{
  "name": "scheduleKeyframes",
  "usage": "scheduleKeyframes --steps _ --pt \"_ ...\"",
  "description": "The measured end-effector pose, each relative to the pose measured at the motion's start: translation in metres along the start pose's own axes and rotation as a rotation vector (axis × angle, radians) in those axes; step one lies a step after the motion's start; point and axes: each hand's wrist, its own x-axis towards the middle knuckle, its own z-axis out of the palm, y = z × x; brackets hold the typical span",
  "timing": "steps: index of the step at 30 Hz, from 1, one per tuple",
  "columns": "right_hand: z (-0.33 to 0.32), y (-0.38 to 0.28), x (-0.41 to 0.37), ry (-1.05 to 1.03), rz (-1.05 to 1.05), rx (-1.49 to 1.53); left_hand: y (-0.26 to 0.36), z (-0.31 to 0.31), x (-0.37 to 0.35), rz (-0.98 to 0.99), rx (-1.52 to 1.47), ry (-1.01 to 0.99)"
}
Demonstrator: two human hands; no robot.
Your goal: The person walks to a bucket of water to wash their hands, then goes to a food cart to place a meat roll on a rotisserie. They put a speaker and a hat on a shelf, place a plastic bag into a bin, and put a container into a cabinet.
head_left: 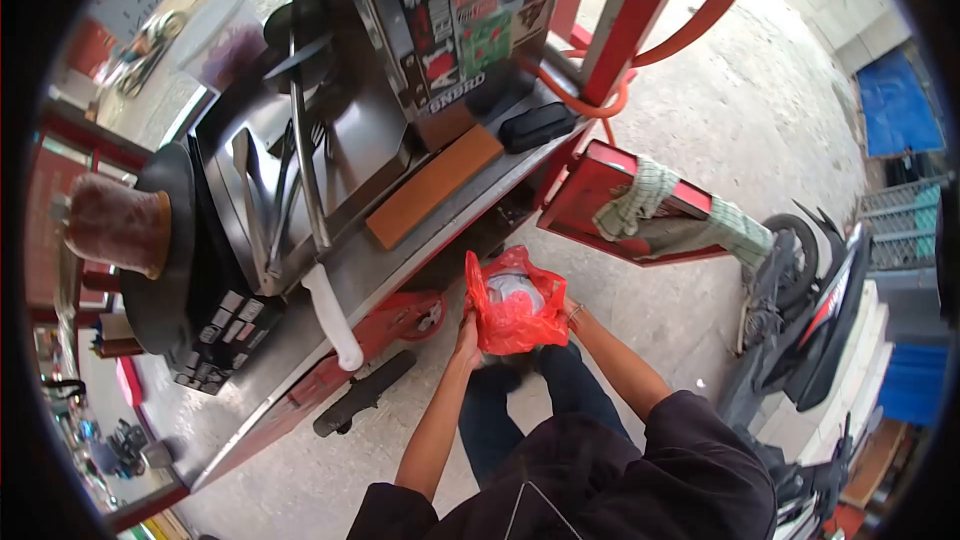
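In front of my legs I hold up a red plastic bag (510, 330), its mouth spread wide. A whitish bundle (517, 292) shows inside it. My left hand (468, 338) grips the bag's left edge, fingers closed on the plastic. On the opposite side my right hand (572, 310) is at the bag's right edge, with its fingers partly hidden by the plastic. Both arms reach forward and down from dark sleeves.
A steel counter (345, 275) runs along the left, bearing a white-handled knife (332, 318), tongs (252, 195), an orange-brown block (435, 185) and a black case (537, 127). An open red cabinet door (640, 205) has a cloth (638, 192) over it. A motorbike (825, 320) stands at the right.
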Motion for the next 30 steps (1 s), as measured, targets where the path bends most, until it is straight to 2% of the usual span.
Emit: scheduleKeyframes --steps 5,8,11,14,16,17,19,20,24,25,26,27,28,30 --pt "-0.051 0.030 0.110 -0.188 0.029 -0.010 -0.039 -0.054 0.110 0.107 -0.082 0.087" --pt "-0.079 0.057 0.181 -0.325 0.035 0.000 -0.051 -0.092 0.172 0.201 -0.004 0.271" --pt "-0.102 0.078 0.239 -0.482 0.046 0.028 -0.057 -0.132 0.241 0.125 0.135 0.345" --pt "-0.125 0.090 0.279 -0.628 0.043 0.079 -0.081 -0.165 0.310 0.326 0.013 0.313" --pt "-0.134 0.091 0.297 -0.709 0.053 0.095 -0.089 -0.174 0.342 0.527 -0.059 0.354" --pt "-0.137 0.092 0.304 -0.741 0.062 0.102 -0.089 -0.177 0.343 0.528 -0.068 0.362" --pt "-0.141 0.090 0.312 -0.794 0.085 0.123 -0.078 -0.173 0.331 0.595 -0.179 0.142" --pt "-0.144 0.092 0.312 -0.813 0.099 0.147 -0.066 -0.153 0.294 0.570 -0.271 0.100" --pt "-0.145 0.090 0.307 -0.858 0.128 0.200 -0.059 -0.142 0.266 0.526 -0.300 0.114" --pt "-0.146 0.088 0.309 -0.842 0.116 0.193 -0.059 -0.144 0.264 0.555 -0.281 0.016" --pt "-0.143 0.082 0.316 -0.755 0.045 0.141 -0.060 -0.144 0.264 0.586 -0.264 -0.080" --pt "-0.141 0.077 0.324 -0.665 -0.020 0.082 -0.058 -0.142 0.266 0.595 -0.279 -0.080" --pt "-0.139 0.071 0.336 -0.484 -0.160 -0.011 -0.049 -0.134 0.264 0.615 -0.260 -0.115" --pt "-0.160 0.032 0.385 -0.749 0.142 -0.033 -0.043 -0.128 0.262 0.631 -0.248 -0.143"
